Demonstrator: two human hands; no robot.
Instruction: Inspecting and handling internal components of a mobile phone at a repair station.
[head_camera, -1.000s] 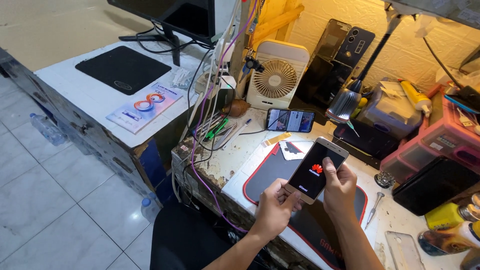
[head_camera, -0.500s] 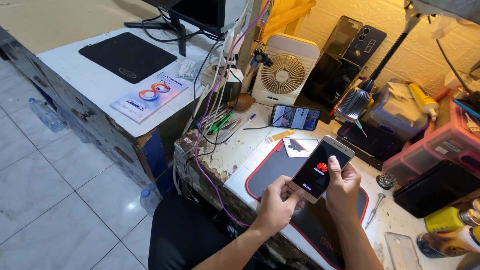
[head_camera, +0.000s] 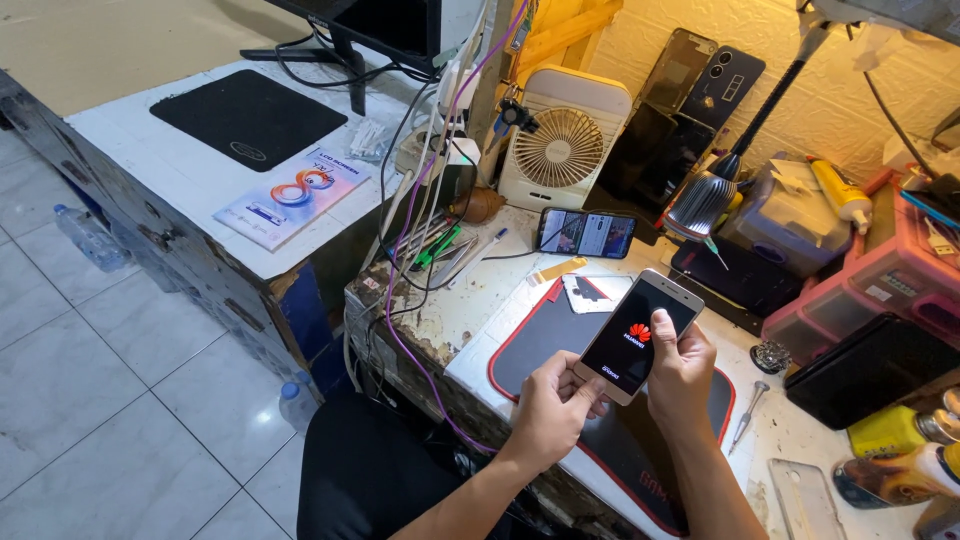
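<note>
— Looking over the whole bench, what takes up the most room?

— The worn white workbench (head_camera: 470, 300), with a chipped front edge, and beside it on the left a second white table (head_camera: 190, 165) carrying a black pad (head_camera: 248, 118), a monitor stand and a colourful booklet (head_camera: 292, 196). Grey floor tiles (head_camera: 110, 380) lie open to the left, with a plastic bottle (head_camera: 88, 238) by the table.

— And on the bench itself?

— A black mat with a red border (head_camera: 545, 345) sits at the front edge. Behind it stand a white desk fan (head_camera: 563, 140), a gooseneck lamp (head_camera: 700, 203) and pink drawer boxes (head_camera: 880, 280). A bundle of cables (head_camera: 420, 215) hangs over the left corner.

— Where is the phone?

— The smartphone (head_camera: 640, 335) is held up above the mat, tilted, its dark screen showing a red logo. A second phone (head_camera: 586, 233) lies lit near the fan.

— How are the hands on it?

— The left hand (head_camera: 555, 400) is closed round the lower end, fingers curled under and thumb at the bottom edge. The right hand (head_camera: 682, 365) clasps the right side, thumb resting on the screen's edge. Both are clamped on it.

— Any room around them?

— The mat beneath is mostly bare; a screwdriver (head_camera: 747, 415) lies just right of it, and a clear phone case (head_camera: 805, 495) is near the bench's front.
</note>
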